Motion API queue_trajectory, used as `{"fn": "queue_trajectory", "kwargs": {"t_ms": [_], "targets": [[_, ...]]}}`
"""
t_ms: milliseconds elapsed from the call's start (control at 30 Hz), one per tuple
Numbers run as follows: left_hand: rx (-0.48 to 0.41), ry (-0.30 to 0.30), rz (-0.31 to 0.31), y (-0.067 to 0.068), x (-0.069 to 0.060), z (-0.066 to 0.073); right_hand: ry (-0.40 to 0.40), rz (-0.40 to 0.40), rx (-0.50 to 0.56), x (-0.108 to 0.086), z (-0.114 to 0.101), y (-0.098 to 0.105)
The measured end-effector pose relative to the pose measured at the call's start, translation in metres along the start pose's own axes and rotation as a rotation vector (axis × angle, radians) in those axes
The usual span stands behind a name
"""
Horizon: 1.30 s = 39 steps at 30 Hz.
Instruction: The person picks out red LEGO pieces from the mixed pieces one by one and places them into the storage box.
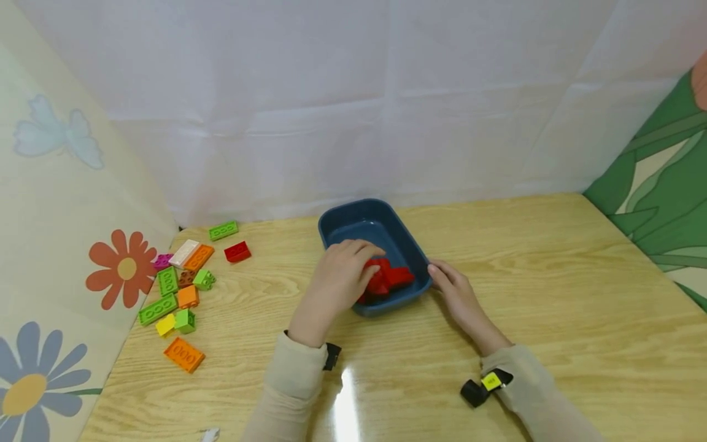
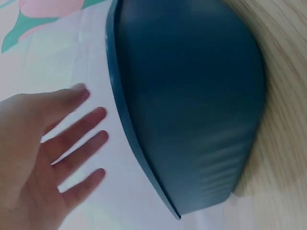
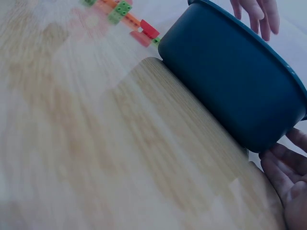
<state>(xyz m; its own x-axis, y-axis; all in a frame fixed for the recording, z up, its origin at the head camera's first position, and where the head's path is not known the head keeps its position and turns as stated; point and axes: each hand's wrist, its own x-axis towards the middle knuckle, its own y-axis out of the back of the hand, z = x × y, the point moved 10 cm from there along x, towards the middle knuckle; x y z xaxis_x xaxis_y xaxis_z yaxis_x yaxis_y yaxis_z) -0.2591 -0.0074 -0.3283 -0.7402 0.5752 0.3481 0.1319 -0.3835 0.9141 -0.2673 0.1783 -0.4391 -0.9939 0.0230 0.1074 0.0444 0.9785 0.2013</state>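
Note:
A dark blue plastic basin stands on the wooden table, with several red toy bricks in its near end. My left hand hovers over the basin and the red bricks. In the left wrist view its fingers are spread a little above the rim and hold nothing. At the near right corner my right hand grips the basin. The right wrist view has its fingers against the basin's lower side; the bricks inside are hidden there by the wall.
A red brick lies left of the basin. Farther left are scattered toy bricks: a green one, an orange one, a yellow one and several more. A white cloth hangs behind the table. A small white object shows at the bottom edge.

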Motion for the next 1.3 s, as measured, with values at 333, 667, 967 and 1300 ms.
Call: {"fn": "queue_trajectory", "kwargs": {"t_ms": [333, 667, 967, 1300], "targets": [[-0.061, -0.257, 0.289, 0.031, -0.014, 0.017, -0.044, 0.014, -0.004, 0.000, 0.001, 0.002], [-0.019, -0.081, 0.368, 0.028, -0.024, -0.050, -0.053, 0.003, -0.016, 0.001, 0.001, 0.002], [0.073, 0.057, 0.236, 0.029, -0.039, -0.142, -0.037, 0.017, 0.008, 0.000, 0.001, 0.002], [0.144, 0.269, -0.022, 0.021, -0.065, -0.220, -0.042, 0.013, -0.004, 0.001, 0.001, 0.002]]}}
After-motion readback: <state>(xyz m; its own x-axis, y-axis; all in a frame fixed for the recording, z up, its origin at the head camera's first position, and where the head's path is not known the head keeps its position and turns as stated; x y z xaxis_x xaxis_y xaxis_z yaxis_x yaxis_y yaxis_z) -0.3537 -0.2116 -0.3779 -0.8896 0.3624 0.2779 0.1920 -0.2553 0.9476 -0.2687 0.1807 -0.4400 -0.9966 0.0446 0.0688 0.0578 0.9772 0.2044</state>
